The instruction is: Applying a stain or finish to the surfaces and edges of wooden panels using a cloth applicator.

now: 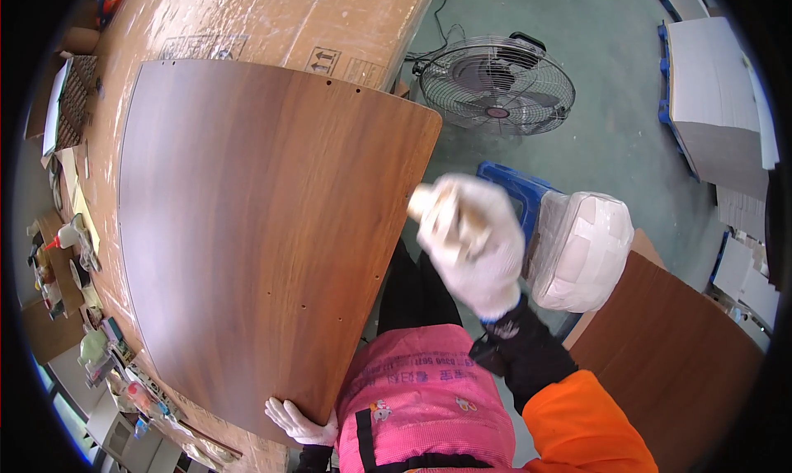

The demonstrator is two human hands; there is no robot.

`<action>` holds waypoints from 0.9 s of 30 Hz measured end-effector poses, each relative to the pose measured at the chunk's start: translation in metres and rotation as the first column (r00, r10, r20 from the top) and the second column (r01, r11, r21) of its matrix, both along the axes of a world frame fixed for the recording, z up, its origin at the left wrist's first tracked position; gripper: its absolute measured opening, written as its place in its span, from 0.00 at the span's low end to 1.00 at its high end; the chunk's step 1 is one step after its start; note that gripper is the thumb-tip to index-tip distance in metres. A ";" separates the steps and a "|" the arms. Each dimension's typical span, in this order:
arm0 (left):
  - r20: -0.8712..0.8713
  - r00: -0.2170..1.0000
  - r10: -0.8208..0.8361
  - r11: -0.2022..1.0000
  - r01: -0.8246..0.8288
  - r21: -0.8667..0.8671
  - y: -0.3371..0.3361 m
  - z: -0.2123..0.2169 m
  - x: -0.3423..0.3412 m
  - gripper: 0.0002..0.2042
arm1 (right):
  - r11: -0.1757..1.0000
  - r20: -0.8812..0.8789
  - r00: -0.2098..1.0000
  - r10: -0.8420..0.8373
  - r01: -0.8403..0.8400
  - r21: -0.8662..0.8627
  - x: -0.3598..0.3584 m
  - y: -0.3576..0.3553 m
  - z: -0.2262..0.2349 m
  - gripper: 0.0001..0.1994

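Observation:
A large wood-grain board [239, 225] with rounded corners and small drilled holes lies flat in front of me. My left hand [302, 422], in a white glove, rests on its near corner with the fingers stretched out. My right hand [487, 254], also gloved in white, is raised just right of the board's edge. It is closed round a crumpled pale cloth [455, 225], slightly blurred, with a beige end poking out toward the board. I cannot tell whether the cloth touches the board.
Plastic-wrapped cardboard [346, 19] lies under the board. Bottles and tools, including a red-tipped white bottle [68, 234], clutter the left side. A black floor fan [497, 85] stands beyond. On my right are a blue stool [516, 184], a white wrapped bundle [582, 250] and another brown board [660, 357].

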State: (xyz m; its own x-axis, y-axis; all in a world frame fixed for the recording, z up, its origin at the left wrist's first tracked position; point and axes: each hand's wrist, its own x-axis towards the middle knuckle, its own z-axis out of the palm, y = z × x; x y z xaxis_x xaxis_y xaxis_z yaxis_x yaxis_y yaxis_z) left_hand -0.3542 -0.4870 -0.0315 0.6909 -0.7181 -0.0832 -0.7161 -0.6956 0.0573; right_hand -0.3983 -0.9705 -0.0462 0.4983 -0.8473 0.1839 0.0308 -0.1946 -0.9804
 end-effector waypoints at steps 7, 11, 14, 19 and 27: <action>-0.015 1.000 -0.002 1.000 0.002 -0.008 -0.001 -0.001 0.000 0.51 | 0.914 0.073 0.984 0.162 -0.177 0.364 -0.037 0.045 0.031 0.19; -0.022 1.000 0.004 1.000 -0.004 -0.007 0.000 0.002 0.000 0.52 | 0.850 -0.038 0.972 -0.232 0.222 0.478 -0.038 -0.009 0.023 0.19; -0.070 0.997 0.014 1.000 -0.014 0.003 -0.006 0.009 0.000 0.51 | 0.866 -0.043 0.973 -0.225 0.220 0.449 -0.031 -0.054 0.026 0.21; -0.158 0.976 0.152 0.987 -0.158 -0.029 -0.067 0.047 0.001 0.43 | 0.907 0.002 1.000 -0.028 0.025 0.421 0.000 -0.119 0.037 0.22; -0.968 -0.249 -0.044 0.587 -0.790 0.176 -0.268 0.090 -0.019 0.34 | 0.792 0.059 0.905 0.420 -0.398 0.464 0.061 -0.168 0.034 0.25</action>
State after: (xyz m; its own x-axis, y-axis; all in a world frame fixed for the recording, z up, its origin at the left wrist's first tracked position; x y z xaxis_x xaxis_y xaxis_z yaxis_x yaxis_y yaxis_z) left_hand -0.3735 -0.7551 0.0584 0.3492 -0.5192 -0.7801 0.7598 -0.3304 0.5600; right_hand -0.3373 -1.1387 -0.0117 0.8154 -0.5428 -0.2013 -0.0403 0.2937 -0.9551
